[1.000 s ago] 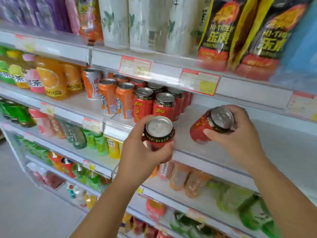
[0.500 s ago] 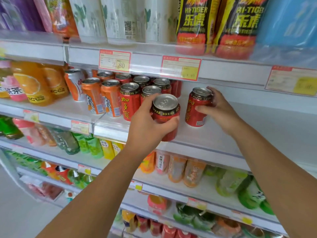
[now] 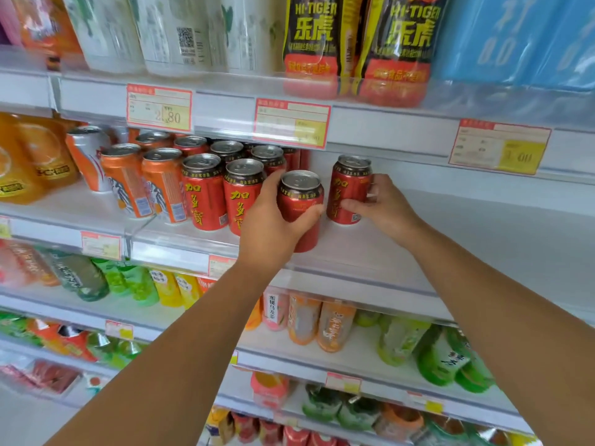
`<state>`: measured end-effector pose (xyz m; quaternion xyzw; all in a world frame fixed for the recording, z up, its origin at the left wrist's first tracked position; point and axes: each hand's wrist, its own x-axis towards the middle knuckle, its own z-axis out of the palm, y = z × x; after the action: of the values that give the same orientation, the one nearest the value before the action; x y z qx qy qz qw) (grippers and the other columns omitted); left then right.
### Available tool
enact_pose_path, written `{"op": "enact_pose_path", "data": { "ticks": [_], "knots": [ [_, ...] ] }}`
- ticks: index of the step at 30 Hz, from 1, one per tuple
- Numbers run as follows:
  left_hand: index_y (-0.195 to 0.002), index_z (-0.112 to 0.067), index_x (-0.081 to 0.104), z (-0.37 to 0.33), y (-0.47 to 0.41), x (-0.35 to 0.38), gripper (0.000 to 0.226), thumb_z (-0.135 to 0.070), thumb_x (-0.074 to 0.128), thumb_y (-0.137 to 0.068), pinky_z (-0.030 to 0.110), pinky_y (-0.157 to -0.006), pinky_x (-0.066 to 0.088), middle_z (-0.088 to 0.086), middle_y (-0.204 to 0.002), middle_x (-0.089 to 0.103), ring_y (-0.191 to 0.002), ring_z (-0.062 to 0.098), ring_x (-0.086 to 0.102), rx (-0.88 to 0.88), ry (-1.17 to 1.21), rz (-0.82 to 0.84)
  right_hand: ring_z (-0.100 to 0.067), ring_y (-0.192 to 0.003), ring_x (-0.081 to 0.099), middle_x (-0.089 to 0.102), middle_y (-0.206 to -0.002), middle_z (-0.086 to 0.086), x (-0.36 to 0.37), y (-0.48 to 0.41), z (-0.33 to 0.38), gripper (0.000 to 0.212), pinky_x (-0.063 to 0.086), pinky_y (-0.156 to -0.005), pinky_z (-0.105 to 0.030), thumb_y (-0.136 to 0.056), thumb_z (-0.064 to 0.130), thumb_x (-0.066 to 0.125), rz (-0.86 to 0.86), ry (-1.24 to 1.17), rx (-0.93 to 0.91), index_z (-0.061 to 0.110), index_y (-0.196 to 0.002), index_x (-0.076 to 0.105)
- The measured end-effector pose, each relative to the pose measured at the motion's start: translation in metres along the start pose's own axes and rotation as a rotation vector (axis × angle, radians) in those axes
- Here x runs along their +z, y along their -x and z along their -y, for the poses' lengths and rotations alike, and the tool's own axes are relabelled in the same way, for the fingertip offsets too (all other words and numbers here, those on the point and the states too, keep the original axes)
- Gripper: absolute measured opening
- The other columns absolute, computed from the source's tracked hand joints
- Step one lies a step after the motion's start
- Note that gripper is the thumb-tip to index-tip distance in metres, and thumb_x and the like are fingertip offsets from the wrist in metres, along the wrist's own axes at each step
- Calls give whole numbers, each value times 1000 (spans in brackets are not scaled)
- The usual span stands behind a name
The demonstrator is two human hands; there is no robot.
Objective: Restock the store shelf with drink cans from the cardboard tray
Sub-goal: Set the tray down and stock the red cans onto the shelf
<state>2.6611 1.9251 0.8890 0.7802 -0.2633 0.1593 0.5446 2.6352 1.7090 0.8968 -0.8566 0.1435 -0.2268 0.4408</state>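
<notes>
My left hand (image 3: 270,220) grips a red drink can (image 3: 301,201), upright at the front of the white shelf (image 3: 450,239), just right of the red cans (image 3: 206,191) standing in rows there. My right hand (image 3: 383,207) holds a second red can (image 3: 349,189) that stands upright on the shelf, a little further back and to the right. The cardboard tray is not in view.
Orange cans (image 3: 141,181) and orange juice bottles (image 3: 35,162) fill the shelf's left part. Its right part is bare white board. The shelf above carries price tags (image 3: 291,123) and black-yellow pouches (image 3: 309,43). Lower shelves hold green, yellow and orange bottles (image 3: 428,349).
Both cans moved up and inward onto the shelf. The right can went from tilted in the air to standing upright on the board; the left can came down beside the red row.
</notes>
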Motion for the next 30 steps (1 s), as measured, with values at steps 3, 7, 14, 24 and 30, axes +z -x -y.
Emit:
{"op": "enact_pose_path", "data": {
  "ticks": [3, 7, 14, 24, 30],
  "knots": [
    [-147, -25, 31, 12, 8, 2, 89, -54, 76, -76, 35, -94, 51, -6, -132, 60, -114, 16, 62, 10, -99, 37, -22, -104, 61, 60, -121, -7, 1, -18, -2, 66, 49, -88, -33, -78, 24, 79, 37, 20, -11, 9, -131, 43],
    [-151, -26, 20, 28, 17, 8, 96, -62, 69, -76, 30, -72, 46, -2, -116, 69, -96, 27, 68, 88, -381, -5, -20, -100, 56, 57, -113, -2, 10, -46, -10, 63, 41, -82, -27, -84, 29, 73, 47, 100, -62, 13, -136, 43],
    [-150, -23, 24, 31, 17, 14, 89, -64, 62, -80, 25, -65, 36, -3, -107, 70, -87, 27, 68, 149, -454, -90, -24, -115, 56, 58, -127, -10, 30, -88, -21, 62, 40, -88, -25, -88, 31, 68, 24, 94, -89, 11, -140, 42],
    [-151, -22, 23, 33, 16, 14, 93, -67, 60, -78, 27, -65, 35, -1, -110, 70, -92, 30, 68, 154, -482, -98, -24, -114, 59, 61, -129, -8, 42, -104, -23, 57, 39, -88, -23, -95, 32, 59, 26, 114, -86, 17, -144, 36],
    [-149, -22, 25, 34, 16, 15, 93, -65, 65, -78, 27, -66, 38, -1, -106, 71, -91, 31, 69, 181, -470, -119, -21, -116, 58, 63, -126, -2, 46, -106, -26, 48, 39, -89, -24, -92, 39, 60, -3, 140, -33, 21, -135, 50]
  ]
}}
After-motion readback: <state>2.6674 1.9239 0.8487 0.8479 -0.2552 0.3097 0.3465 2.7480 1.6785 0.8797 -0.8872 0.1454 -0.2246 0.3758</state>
